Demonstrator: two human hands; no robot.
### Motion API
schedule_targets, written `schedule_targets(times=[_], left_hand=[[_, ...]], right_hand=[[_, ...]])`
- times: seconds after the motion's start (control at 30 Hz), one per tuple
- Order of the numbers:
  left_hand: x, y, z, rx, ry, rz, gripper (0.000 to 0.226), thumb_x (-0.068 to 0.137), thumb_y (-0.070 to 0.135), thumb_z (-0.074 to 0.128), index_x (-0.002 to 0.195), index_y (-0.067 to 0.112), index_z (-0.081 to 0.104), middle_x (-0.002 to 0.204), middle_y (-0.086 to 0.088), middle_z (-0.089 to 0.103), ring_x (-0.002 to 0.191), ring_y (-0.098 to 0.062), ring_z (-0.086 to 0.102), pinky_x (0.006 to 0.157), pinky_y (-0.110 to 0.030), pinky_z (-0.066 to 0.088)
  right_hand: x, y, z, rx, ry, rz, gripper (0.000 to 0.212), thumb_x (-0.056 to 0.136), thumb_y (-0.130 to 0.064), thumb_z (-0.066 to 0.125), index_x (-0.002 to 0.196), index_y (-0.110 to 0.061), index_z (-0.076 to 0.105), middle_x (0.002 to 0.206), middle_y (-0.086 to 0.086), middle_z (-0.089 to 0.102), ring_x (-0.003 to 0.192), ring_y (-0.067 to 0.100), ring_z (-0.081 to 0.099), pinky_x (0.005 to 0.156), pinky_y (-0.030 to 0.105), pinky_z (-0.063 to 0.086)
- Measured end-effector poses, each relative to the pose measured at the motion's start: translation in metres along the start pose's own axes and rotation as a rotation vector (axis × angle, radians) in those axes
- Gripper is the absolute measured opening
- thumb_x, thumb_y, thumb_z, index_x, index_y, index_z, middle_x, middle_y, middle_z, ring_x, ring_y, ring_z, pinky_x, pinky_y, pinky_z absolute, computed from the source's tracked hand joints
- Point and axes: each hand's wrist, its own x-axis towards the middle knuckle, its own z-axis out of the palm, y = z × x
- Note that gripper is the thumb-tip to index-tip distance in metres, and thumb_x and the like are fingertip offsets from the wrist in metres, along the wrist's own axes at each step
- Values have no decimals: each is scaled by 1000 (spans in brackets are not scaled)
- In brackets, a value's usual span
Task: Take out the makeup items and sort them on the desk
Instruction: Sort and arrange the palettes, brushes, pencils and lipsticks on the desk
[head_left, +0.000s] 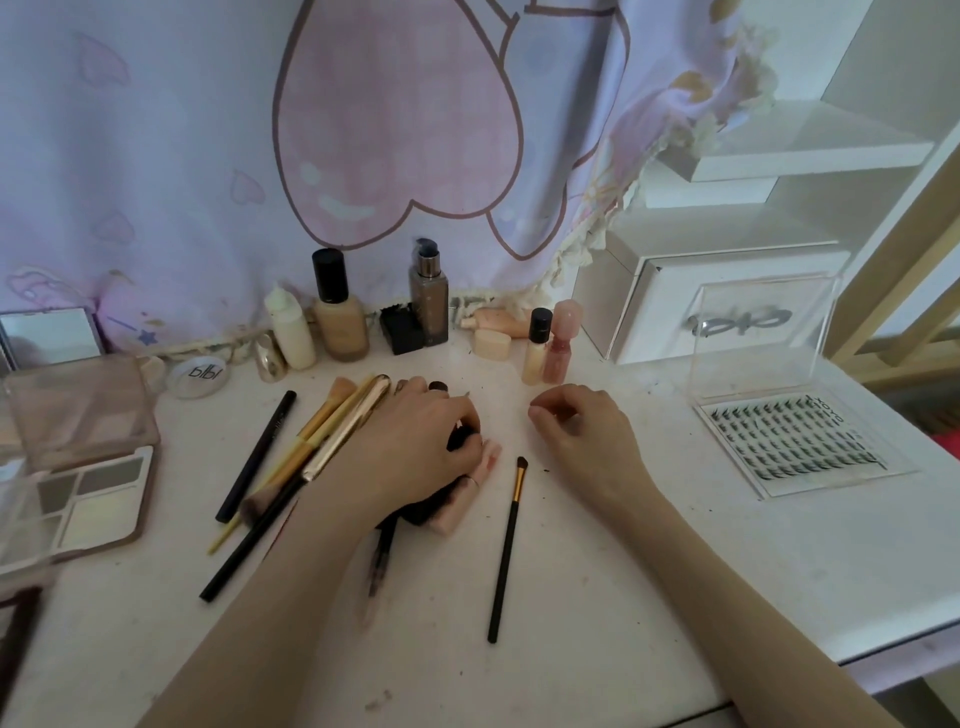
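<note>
My left hand lies over a small heap of makeup at the middle of the white desk, its fingers curled on a pink tube and dark items under the palm. My right hand hovers just right of it, fingers loosely curled, holding nothing. A thin black brush with a gold ferrule lies between my forearms. Left of my left hand lie gold-handled brushes and a dark pencil.
Foundation bottles and small bottles line the back by the curtain. An open eyeshadow palette sits at the left, a clear lash case and a white box at the right.
</note>
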Motion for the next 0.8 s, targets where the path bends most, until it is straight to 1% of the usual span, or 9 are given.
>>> schedule_targets(times=[0.07,0.13,0.27,0.37,0.43,0.53,0.6,0.7,0.8], left_hand=[[0,2,-3,-89,52,-31,18,91,40,45,104,33,56,74,21,40,71,-3,33,62,-15,19],[0,1,-8,-275,83,-66,14,92,33,47,102,34,56,77,21,48,68,3,41,64,-3,27],[-1,-3,-19,-770,228,-139,19,93,23,46,107,28,59,77,14,57,61,6,52,54,-4,40],[-2,0,-22,-1040,338,-209,22,95,17,45,107,20,63,76,3,61,55,2,54,54,-10,44],[-2,5,-22,-1093,322,-218,23,94,14,46,108,17,64,84,-4,64,61,-4,59,63,-17,51],[-2,14,-23,-1127,261,-189,20,93,12,48,106,18,62,88,-3,65,66,-7,63,70,-25,56],[-3,16,-25,-1057,241,-135,19,92,14,50,106,23,60,86,3,64,67,-3,62,70,-20,55],[-4,18,-25,-932,208,-50,25,90,14,53,114,20,57,92,5,61,70,2,59,65,-10,49],[-4,20,-23,-891,188,-20,27,89,13,56,116,17,58,99,4,61,78,1,59,69,-10,48]], right_hand=[[0,-1,-1,25,1,-2,10,89,-22,56,88,-20,66,94,-8,64,92,14,50,86,30,39],[-1,-2,-3,89,24,-2,11,90,-22,55,85,-23,65,89,-14,62,89,10,50,80,24,38],[-12,-9,-7,227,88,-110,11,92,-29,53,88,-26,64,85,-17,60,83,-4,48,71,6,34],[-20,-19,-8,363,-52,-190,28,85,-45,48,100,-25,62,88,-15,62,82,-2,53,69,9,40],[-21,-22,-7,417,-153,-187,32,83,-43,53,107,-24,60,89,-17,62,78,1,57,67,15,47],[-18,-20,-6,477,-162,-159,21,88,-19,62,108,-21,60,81,-15,61,66,2,58,63,14,47],[-18,-17,-7,484,-144,-151,19,89,-13,60,105,-21,60,79,-14,60,64,3,57,62,12,44],[-18,-14,-7,437,-152,-150,16,89,-16,56,103,-23,57,83,-8,61,69,8,55,64,16,44],[-19,-14,-6,390,-172,-176,10,92,-19,52,95,-28,56,71,-17,57,61,2,48,59,13,39]])
